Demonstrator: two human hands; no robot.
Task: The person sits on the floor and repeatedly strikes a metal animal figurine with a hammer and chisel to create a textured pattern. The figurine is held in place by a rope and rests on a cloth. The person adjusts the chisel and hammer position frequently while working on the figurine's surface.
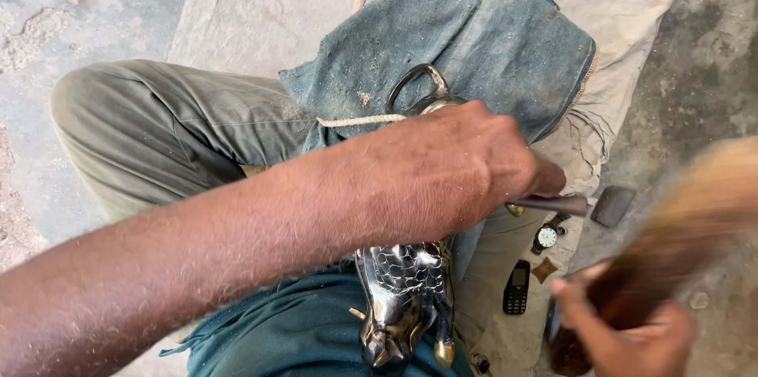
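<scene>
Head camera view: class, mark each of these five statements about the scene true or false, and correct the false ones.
1. The left hand grips a thin metal tool. True.
2. A shiny metal figurine lies across the person's lap. True.
3. The right hand is empty. False: it holds a blurred wooden mallet.
4. A wristwatch and a small black mobile phone lie on the cloth beside the leg. True.
5. A red cloth covers the knee. False: the dusty cloth there is blue.
</scene>
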